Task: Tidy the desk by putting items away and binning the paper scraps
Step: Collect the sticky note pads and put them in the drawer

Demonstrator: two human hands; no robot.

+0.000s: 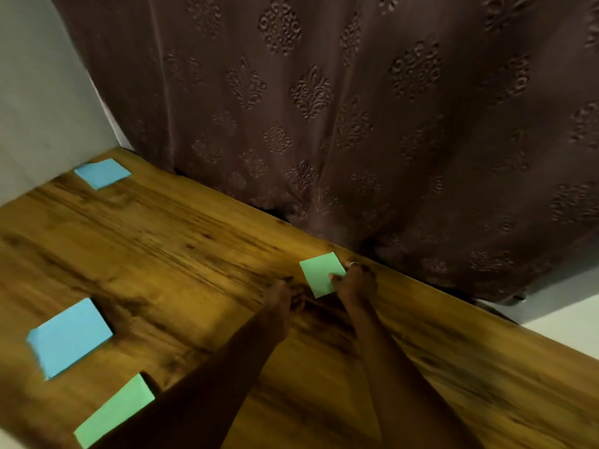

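Wooden desk (pixel 162 241) meets a brown curtain (pixel 324 108). Near the curtain, the right hand (pixel 355 283) pinches a green paper (pixel 319 273). Whether the left hand (pixel 280 294) grips anything is unclear.

A wooden desk (pixel 168 241) with strong brown grain runs up to a curtain at its far edge. Four paper squares are on it. A small blue paper (pixel 102 173) lies flat in the corner at 10 o'clock. A larger blue sheet (pixel 69 338) sits at 9 o'clock, with a green sheet (pixel 113 413) just beyond it at 8 o'clock. A green note (pixel 321 273) is at 1 o'clock by the far edge; whether it lies flat is unclear.
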